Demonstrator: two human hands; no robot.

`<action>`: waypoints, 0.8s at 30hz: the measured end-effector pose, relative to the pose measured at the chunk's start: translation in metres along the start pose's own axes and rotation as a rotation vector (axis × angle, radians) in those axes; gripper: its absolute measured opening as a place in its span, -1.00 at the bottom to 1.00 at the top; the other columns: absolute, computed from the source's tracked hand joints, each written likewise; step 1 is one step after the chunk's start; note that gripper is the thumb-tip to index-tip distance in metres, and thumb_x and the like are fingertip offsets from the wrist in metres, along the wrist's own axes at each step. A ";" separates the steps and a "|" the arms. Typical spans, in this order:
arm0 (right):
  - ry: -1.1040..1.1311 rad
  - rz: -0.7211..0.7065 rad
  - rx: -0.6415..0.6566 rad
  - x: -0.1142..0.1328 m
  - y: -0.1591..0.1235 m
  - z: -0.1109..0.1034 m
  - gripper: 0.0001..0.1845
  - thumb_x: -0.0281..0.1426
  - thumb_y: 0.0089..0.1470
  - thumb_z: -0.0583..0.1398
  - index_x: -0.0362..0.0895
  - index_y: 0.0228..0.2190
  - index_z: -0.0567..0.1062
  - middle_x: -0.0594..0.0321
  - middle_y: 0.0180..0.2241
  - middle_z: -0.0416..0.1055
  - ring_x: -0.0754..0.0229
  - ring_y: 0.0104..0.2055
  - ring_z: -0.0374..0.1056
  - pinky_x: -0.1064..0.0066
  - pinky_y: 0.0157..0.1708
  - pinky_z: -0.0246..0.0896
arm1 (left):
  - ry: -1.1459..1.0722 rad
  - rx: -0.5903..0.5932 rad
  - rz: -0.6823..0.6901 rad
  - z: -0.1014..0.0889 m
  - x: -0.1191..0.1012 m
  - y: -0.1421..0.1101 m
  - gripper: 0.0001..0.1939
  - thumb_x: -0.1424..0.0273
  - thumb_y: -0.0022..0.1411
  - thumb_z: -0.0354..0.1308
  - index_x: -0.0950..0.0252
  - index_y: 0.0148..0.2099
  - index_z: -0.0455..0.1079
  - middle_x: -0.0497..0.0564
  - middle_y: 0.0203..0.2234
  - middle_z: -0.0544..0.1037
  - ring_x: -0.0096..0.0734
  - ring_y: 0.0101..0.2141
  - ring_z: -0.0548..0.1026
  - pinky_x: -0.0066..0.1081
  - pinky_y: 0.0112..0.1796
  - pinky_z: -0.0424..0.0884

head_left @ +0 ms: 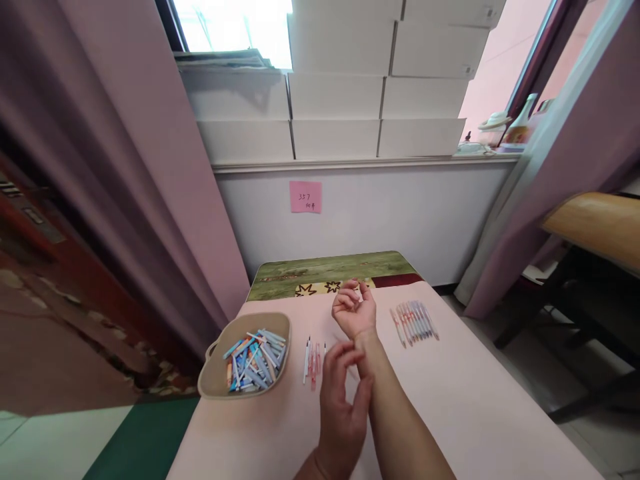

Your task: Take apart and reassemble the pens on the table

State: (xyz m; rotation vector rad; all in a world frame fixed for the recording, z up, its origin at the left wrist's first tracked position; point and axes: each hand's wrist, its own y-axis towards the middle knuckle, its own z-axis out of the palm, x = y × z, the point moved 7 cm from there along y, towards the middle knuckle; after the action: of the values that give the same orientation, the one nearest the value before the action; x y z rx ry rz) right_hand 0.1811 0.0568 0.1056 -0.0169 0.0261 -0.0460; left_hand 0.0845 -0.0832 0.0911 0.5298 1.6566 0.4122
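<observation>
My right hand (354,311) is turned palm up above the table, its fingers loosely curled and apart, with nothing visible in them. My left hand (345,397) is at the right wrist and forearm, fingers half bent and thumb apart, empty; whether the fingertips touch the skin I cannot tell. Left of the hands lie several thin white pen refills (306,363) with dark tips and pink clear pen barrels (314,367), partly hidden by my left hand. On the right, a row of pens (414,323) lies side by side.
A beige basket (206,373) filled with blue, white and orange pen parts (257,360) stands on the left of the pink-covered table (450,413). A pink note (305,197) is on the wall behind. A wooden-topped piece of furniture (600,223) stands off to the right.
</observation>
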 end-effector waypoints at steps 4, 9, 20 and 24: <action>0.012 -0.032 0.017 0.010 -0.002 0.007 -0.82 -0.35 0.21 0.03 -0.10 -0.41 0.35 0.43 -0.59 0.29 0.46 -0.71 0.06 0.65 -0.75 -0.02 | -0.041 0.155 0.080 0.010 -0.005 -0.023 -0.74 0.55 0.20 0.05 0.21 -0.08 0.36 0.10 -0.20 0.48 -0.35 -0.27 0.48 -0.45 -0.35 0.46; 0.028 -0.028 -0.002 0.005 -0.004 0.007 -0.76 -0.34 0.23 0.00 -0.11 -0.43 0.35 0.42 -0.59 0.29 0.46 -0.71 0.05 0.65 -0.75 -0.04 | 0.058 0.020 0.063 -0.002 -0.006 0.001 -0.60 0.52 0.15 0.15 0.21 0.05 0.29 0.15 -0.09 0.43 -0.22 -0.09 0.42 -0.30 -0.15 0.44; 0.018 -0.032 -0.029 0.003 -0.008 -0.005 -0.78 -0.28 0.19 0.05 -0.11 -0.43 0.38 0.43 -0.59 0.29 0.46 -0.72 0.04 0.63 -0.76 -0.04 | -0.023 0.104 -0.045 0.004 0.008 -0.021 -0.78 0.51 0.18 0.12 0.22 -0.10 0.36 0.08 -0.24 0.47 -0.29 -0.19 0.46 -0.36 -0.20 0.44; -0.013 -0.030 -0.037 -0.001 -0.010 -0.008 -0.74 -0.28 0.21 0.02 -0.12 -0.43 0.38 0.41 -0.57 0.29 0.46 -0.71 0.04 0.64 -0.75 -0.05 | -0.063 0.039 -0.084 0.004 0.005 -0.012 -0.66 0.46 0.22 0.08 0.21 0.06 0.29 0.18 -0.01 0.37 -0.21 -0.04 0.39 -0.31 -0.17 0.44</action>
State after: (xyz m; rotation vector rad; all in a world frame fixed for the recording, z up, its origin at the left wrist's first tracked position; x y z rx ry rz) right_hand 0.1790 0.0473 0.0983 -0.0544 0.0133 -0.0749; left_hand 0.0871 -0.0903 0.0801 0.4952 1.6227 0.2989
